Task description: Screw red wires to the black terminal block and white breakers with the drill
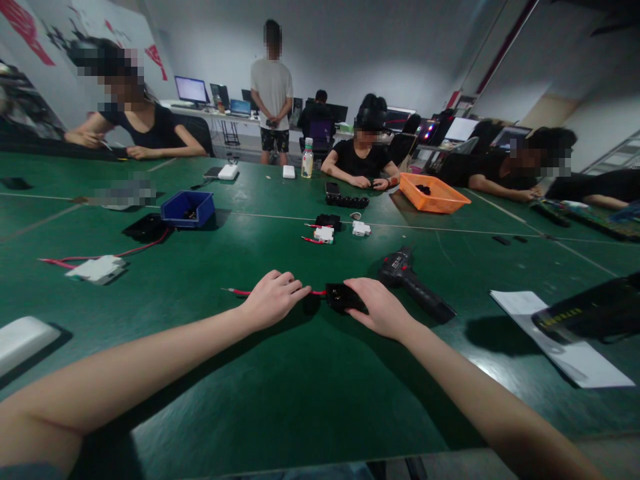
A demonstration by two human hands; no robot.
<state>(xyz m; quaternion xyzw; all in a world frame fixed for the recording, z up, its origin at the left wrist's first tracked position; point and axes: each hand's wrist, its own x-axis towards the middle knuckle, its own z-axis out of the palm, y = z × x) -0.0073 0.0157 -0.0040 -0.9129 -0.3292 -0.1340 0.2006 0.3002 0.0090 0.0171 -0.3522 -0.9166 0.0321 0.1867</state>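
Note:
In the middle of the green table, my right hand (381, 308) grips a small black housing (336, 296) from its right side. A red wire (242, 292) runs out of the housing to the left, ending in a bare tip. My left hand (275, 298) is closed around this wire, fingers pointing towards the housing. Just beyond my right hand lies a black cordless screwdriver (415, 285). White modules, one with red wires (324, 234) and another (361, 229), lie farther back. At left is a larger white module (97, 269) beside more red wire.
A blue bin (188, 209) stands at the back left and an orange basket (434, 193) at the back right. White paper (565, 343) and a dark cylindrical object (590, 310) are at right; a white device (25, 343) is at left. Several people sit around the table.

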